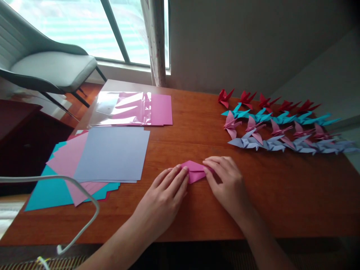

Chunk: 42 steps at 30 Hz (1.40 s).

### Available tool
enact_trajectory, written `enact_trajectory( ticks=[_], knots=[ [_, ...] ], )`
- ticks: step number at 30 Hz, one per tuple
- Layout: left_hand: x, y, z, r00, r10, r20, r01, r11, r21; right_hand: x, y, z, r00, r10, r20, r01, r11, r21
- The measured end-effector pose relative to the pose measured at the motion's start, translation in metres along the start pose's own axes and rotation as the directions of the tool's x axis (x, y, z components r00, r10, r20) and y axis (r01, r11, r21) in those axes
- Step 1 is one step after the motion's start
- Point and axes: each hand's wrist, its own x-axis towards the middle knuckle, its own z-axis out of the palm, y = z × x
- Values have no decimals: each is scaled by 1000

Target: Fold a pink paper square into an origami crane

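A small folded piece of bright pink origami paper [194, 173] lies on the wooden table near its front edge, diamond-shaped with a crease line across its middle. My left hand [170, 187] presses its fingertips on the paper's left end, covering that corner. On the right end, my right hand [225, 180] pinches the tip between thumb and fingers. Both hands rest low against the tabletop. Rows of folded paper cranes stand to the right: red cranes [225, 98], turquoise cranes [263, 115], pink cranes [231, 125] and lavender cranes [249, 141].
Left of my hands lie lavender sheets [115, 153] over fanned pink and turquoise sheets [53, 193]. Behind them is a clear plastic packet [120, 108] with magenta paper [161, 108]. A white cable [94, 213] curves in at the left. A chair [53, 69] stands by the window.
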Motion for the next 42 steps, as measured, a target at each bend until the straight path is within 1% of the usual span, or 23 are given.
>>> enact_trajectory(
  ticks=[2, 4, 7, 9, 14, 18, 22, 28, 31, 38, 42],
  knots=[
    [0, 0, 0, 1000, 16, 9, -16, 1000, 6, 0, -4, -2, 992, -114, 46, 113, 993, 12],
    [1, 0, -2, 999, 31, 21, -31, 999, 9, -1, -7, -4, 971, -208, 116, 203, 978, 51],
    [1, -1, -4, 999, 45, 26, -46, 999, 12, -1, -10, -3, 937, -286, 200, 277, 958, 70],
    [1, -2, -5, 998, 52, 23, -52, 999, 13, -2, -10, -1, 927, -309, 212, 300, 951, 73],
    [-2, -2, -5, 998, 55, 16, -55, 998, 6, -7, -2, 0, 929, -315, 193, 306, 949, 79],
    [-2, -4, -6, 997, 76, 9, -75, 997, -25, -9, 3, -1, 916, -352, 192, 345, 936, 71],
    [4, -9, -10, 995, 100, 0, -100, 995, -26, -9, 3, -3, 916, -343, 209, 337, 939, 67],
    [16, -15, -14, 991, 123, -57, -127, 989, -74, -7, 2, -4, 911, -361, 201, 359, 932, 51],
    [18, -18, -14, 993, 101, -55, -107, 988, -111, -6, 1, -4, 920, -343, 189, 335, 939, 73],
    [20, -17, -10, 999, -7, -38, 1, 987, -162, -6, -3, 2, 959, -233, 164, 218, 971, 101],
    [21, -13, -9, 998, -48, -42, 41, 985, -168, -7, -6, 3, 961, -225, 163, 216, 974, 70]
  ],
)
